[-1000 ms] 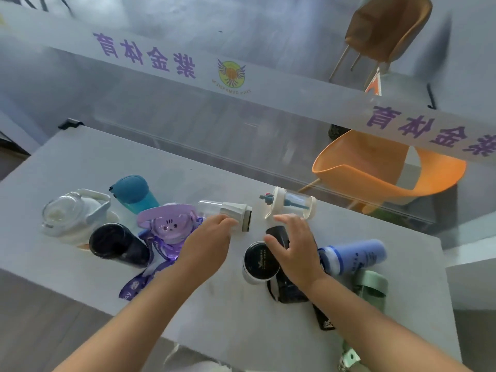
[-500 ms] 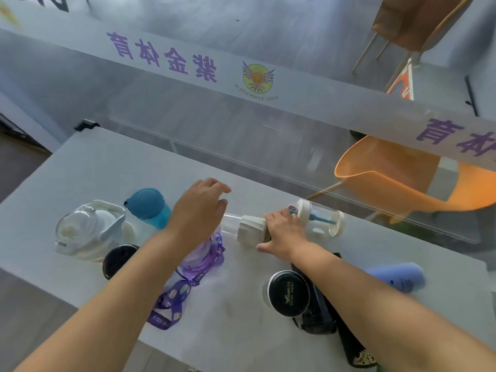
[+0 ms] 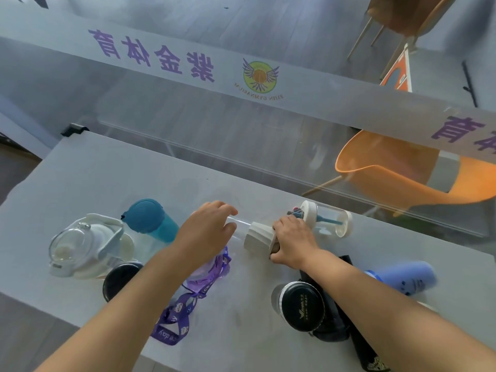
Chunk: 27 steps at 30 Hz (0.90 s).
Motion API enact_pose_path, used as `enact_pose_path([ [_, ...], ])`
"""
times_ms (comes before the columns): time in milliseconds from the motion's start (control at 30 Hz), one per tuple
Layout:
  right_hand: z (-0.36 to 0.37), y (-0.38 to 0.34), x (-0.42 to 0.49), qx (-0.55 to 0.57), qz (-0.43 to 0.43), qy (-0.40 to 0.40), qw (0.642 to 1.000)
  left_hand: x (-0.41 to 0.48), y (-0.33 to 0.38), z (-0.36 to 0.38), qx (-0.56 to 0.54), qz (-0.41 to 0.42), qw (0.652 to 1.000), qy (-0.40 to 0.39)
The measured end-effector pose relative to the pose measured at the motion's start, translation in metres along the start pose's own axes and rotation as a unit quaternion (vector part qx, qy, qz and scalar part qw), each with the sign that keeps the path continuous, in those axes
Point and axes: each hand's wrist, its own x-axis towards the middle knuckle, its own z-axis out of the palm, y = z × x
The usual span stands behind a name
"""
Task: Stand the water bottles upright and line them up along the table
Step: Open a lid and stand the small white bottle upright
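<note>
Thing: clear bottle (image 3: 239,224) lies on its side mid-counter (image 3: 120,178), long axis 9-to-3 o'clock, ribbed white cap (image 3: 257,236) at 3 | Hands: right hand (image 3: 294,241) clamped round the cap end; left hand (image 3: 206,233) arched over the body at 9, grip we cannot tell | Next, we judge: swing the cap upward.

Handled bottle (image 3: 86,245) at table (image 3: 107,178) left, ribbed-cap bottle (image 3: 259,236) centre, straw bottle (image 3: 327,218) right behind it.
</note>
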Motion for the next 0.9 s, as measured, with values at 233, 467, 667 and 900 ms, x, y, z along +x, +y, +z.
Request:
enact_pose_path([
  [233, 0.006, -0.006, -0.009, 0.112, 0.053, -0.045, 0.991, -0.005, 0.003, 0.0, 0.014, 0.011, 1.0, 0.004],
  [467, -0.015, 0.004, -0.026, 0.202, 0.041, -0.015, 0.979, -0.01, 0.008, 0.008, 0.044, 0.039, 0.998, 0.0],
  [667, -0.045, -0.002, -0.036, 0.173, -0.006, -0.005, 0.985, -0.011, 0.018, 0.031, 0.038, 0.068, 0.996, -0.043],
  [900, -0.04, -0.02, -0.03, 0.197, -0.043, 0.031, 0.979, -0.017, 0.016, 0.046, -0.07, 0.072, 0.994, -0.038],
])
